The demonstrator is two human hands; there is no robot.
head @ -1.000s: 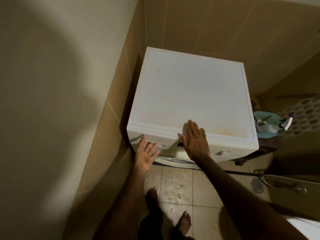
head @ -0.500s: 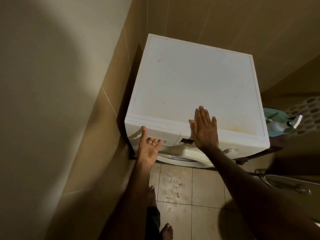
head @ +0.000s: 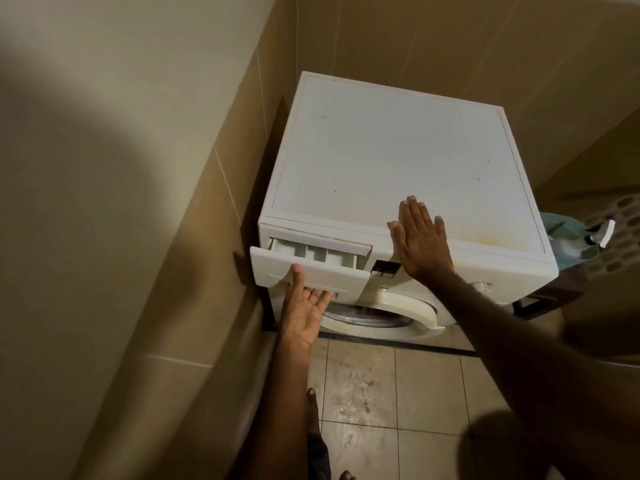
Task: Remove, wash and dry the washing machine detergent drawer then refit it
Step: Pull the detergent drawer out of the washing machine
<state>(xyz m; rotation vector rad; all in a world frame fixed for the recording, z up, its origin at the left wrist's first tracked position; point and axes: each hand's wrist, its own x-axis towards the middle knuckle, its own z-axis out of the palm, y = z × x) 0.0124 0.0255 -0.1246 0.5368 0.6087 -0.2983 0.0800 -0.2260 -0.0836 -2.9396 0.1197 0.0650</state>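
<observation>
washing machine [head: 398,161]: white painted top, matt and smooth, with faint yellowish staining near the front right edge
detergent drawer [head: 304,270]: white plastic, smooth, with a slight sheen on its front panel; the inner compartments looked like the same plastic, greyer
door ring [head: 398,311]: cream plastic, glossy
walls [head: 433,39]: large beige tiles, smooth with a soft sheen, thin pale grout lines
floor [head: 363,393]: pale tiles, smooth but dulled by whitish, patchy marks
spray bottle [head: 581,244]: translucent plastic with a white nozzle
basin [head: 557,221]: teal plastic, smooth
</observation>
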